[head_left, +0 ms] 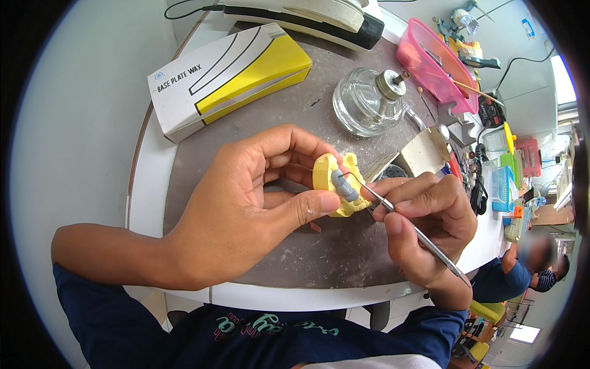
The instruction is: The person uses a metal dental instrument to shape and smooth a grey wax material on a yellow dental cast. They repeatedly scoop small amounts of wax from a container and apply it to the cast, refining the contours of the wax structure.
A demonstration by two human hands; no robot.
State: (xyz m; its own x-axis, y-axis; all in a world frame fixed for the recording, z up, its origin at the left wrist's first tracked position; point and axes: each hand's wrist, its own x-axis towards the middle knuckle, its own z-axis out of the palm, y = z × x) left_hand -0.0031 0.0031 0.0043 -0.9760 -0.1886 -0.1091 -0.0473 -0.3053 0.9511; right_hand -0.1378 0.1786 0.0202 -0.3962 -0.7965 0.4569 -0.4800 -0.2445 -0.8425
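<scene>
My left hand (249,194) is closed around a yellow dental cast (324,175), thumb on its near edge and fingers behind it. Grey-blue wax teeth (345,187) sit in a row on the cast. In a pen-like grip, my right hand (430,218) holds a thin metal dental carving tool (424,237). The tool's curved tip meets the upper end of the grey wax, or hovers just over it; I cannot tell which. Fingers of my right hand come close to the cast's right side.
A white and yellow wax box (230,80) lies at the far left. Beyond my hands stands a glass spirit burner (367,104), beside a pink basket (439,67) of tools. An open small carton (424,154) lies right of the cast. Two people (519,267) are at far right.
</scene>
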